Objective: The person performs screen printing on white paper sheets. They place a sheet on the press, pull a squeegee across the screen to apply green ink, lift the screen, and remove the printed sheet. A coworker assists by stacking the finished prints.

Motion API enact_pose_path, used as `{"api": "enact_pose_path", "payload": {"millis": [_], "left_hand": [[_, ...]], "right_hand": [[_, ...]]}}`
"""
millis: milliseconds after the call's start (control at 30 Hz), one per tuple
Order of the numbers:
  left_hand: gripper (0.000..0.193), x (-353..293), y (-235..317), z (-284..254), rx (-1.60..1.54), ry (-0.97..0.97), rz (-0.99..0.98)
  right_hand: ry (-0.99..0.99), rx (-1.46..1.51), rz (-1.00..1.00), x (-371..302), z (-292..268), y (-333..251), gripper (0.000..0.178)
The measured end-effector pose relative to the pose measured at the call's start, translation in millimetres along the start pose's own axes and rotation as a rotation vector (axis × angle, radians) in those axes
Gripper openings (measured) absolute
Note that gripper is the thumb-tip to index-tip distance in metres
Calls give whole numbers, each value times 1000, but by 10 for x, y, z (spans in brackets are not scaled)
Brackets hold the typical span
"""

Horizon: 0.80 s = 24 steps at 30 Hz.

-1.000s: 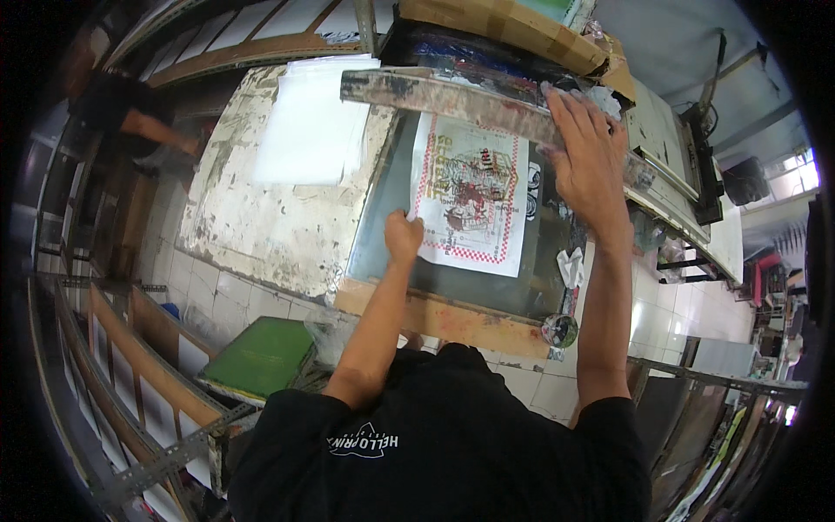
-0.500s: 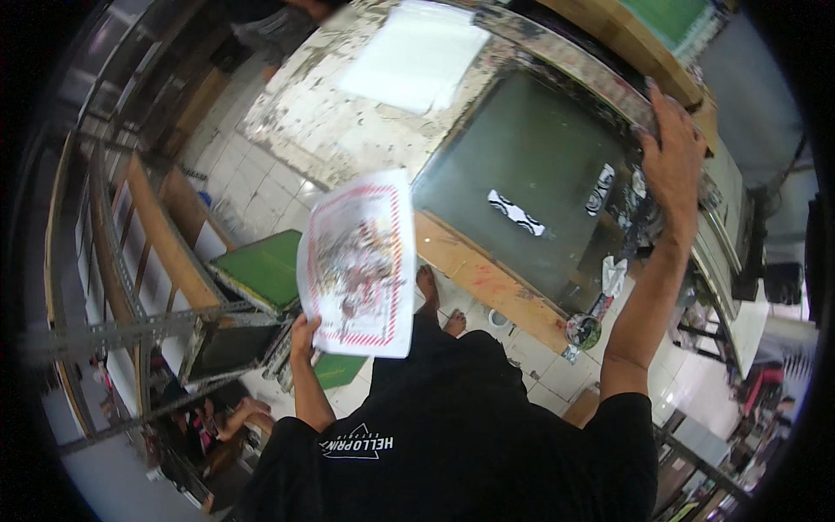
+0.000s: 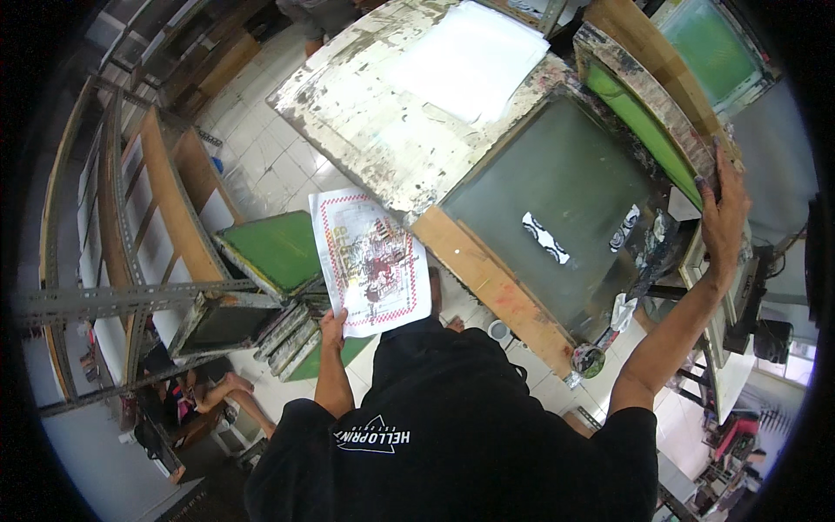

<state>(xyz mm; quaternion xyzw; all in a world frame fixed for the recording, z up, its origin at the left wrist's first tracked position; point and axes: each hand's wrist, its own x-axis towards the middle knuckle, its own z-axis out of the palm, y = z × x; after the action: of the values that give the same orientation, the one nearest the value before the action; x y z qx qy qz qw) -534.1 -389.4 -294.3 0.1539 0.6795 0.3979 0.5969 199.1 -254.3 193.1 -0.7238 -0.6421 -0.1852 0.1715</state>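
Note:
My left hand (image 3: 333, 331) is closed on the lower edge of a white paper sheet (image 3: 378, 270), which has a red checkered border and a colored print. The sheet hangs in the air left of the worktable. My right hand (image 3: 726, 213) grips the near end of a wooden screen-printing frame (image 3: 657, 117) with green mesh, tilted up along the table's right side. Left of this frame lies a dark glass plate (image 3: 539, 165), bearing two small black-and-white patterned pieces, one being this strip (image 3: 545, 237).
A stack of white sheets (image 3: 474, 61) lies on the paint-stained table (image 3: 348, 109). Green screens (image 3: 270, 252) lean by a rack (image 3: 165, 209) on the left. A round container (image 3: 588, 360) sits at the table's near corner. People are partly visible at far left and lower left.
The printed sheet has turned and shifted slightly, with its face now clearer. The frame at my right hand now shows its green mesh. The whole view has shifted too.

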Motion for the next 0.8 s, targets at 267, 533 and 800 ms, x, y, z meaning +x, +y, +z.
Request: {"api": "enact_pose_path", "payload": {"millis": [267, 533, 800], "left_hand": [[61, 412, 1808, 1764, 215, 336, 904], [75, -1444, 2979, 5110, 213, -966, 1629], [74, -2338, 2130, 5805, 102, -1948, 1832]], "right_hand": [[177, -30, 85, 226, -104, -111, 64], [310, -25, 493, 479, 77, 8, 59], [335, -121, 607, 618, 56, 119, 57]]}}
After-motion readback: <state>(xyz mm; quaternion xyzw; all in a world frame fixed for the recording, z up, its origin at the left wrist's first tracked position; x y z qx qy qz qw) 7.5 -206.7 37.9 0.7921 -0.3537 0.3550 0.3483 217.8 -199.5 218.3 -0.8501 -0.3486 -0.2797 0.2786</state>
